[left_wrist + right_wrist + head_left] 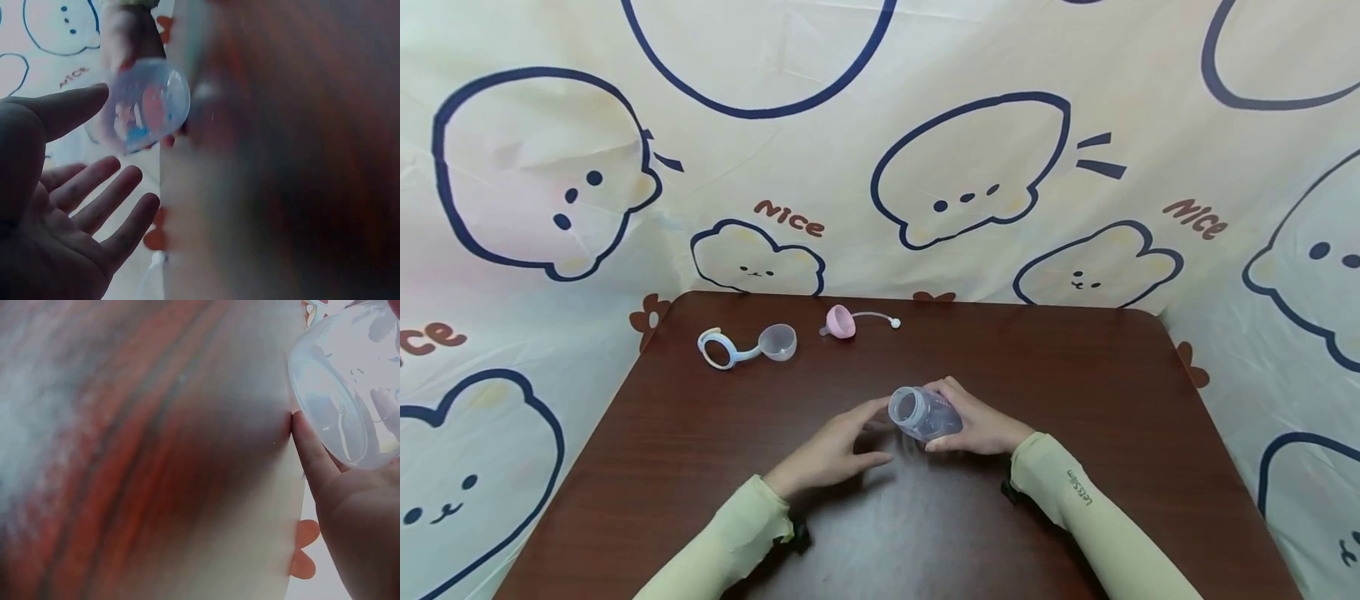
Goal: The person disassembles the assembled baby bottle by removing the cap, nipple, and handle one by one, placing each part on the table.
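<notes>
My right hand (973, 421) grips a clear plastic baby bottle (936, 415) round its side, thumb on the near side and fingers on the far side. The bottle has no lid on; it is tilted, its threaded mouth facing up and to the left. Pink and blue prints show on the bottle (150, 106) in the left wrist view. My left hand (831, 450) is just left of the bottle, fingers spread and palm turned toward it, holding nothing. In the right wrist view the rounded base of the bottle (331, 406) shows close up.
On the brown table (1075, 375), toward the back left, lies a pale blue ring collar (718, 350) joined by a strap to a clear domed cap (778, 342). Right of it sits a pink nipple (840, 322) with a thin straw ending in a white ball. A printed cloth backs the table.
</notes>
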Demonstrator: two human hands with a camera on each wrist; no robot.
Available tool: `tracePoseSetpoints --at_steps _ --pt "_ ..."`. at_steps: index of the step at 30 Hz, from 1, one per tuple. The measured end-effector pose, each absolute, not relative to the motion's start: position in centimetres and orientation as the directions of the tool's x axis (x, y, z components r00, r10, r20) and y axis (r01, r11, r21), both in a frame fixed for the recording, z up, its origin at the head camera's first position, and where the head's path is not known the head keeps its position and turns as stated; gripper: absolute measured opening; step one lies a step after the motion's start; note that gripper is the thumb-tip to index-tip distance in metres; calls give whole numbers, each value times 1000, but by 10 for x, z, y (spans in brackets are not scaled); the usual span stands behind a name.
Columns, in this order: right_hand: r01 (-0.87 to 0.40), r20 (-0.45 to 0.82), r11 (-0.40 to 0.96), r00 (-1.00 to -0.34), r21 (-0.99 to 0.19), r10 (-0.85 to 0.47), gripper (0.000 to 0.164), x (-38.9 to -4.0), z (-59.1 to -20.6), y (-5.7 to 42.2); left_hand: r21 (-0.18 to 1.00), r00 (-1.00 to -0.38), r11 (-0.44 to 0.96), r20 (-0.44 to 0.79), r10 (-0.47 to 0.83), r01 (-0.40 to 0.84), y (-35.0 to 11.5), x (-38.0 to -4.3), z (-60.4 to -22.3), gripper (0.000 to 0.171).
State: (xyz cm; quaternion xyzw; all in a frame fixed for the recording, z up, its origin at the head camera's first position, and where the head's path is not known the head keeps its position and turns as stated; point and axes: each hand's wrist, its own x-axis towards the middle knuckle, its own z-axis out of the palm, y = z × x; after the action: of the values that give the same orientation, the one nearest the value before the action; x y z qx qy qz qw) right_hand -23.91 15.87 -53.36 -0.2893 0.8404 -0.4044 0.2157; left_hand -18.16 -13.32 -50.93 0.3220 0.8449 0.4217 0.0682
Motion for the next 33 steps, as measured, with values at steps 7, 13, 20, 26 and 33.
tracePoseSetpoints --at_steps 7,13,20,26,33 --pt "-317 -125 504 -738 -803 -663 82 -238 -535 161 842 -785 359 115 609 402 -127 -178 -511 78" --pt "-321 -129 513 -738 -796 -662 83 -237 -534 162 843 -784 349 129 607 409 -127 -177 -511 75" --pt "-342 -79 475 -740 -811 -668 84 -239 -530 158 824 -777 349 163 608 446 -128 -182 -505 72" --pt "-340 -39 458 -768 -821 -640 85 -245 -520 153 779 -773 376 208 599 501 -126 -192 -494 76" --pt "-371 10 475 -796 -798 -606 86 -251 -518 146 733 -779 428 217 589 528 -123 -202 -486 81"
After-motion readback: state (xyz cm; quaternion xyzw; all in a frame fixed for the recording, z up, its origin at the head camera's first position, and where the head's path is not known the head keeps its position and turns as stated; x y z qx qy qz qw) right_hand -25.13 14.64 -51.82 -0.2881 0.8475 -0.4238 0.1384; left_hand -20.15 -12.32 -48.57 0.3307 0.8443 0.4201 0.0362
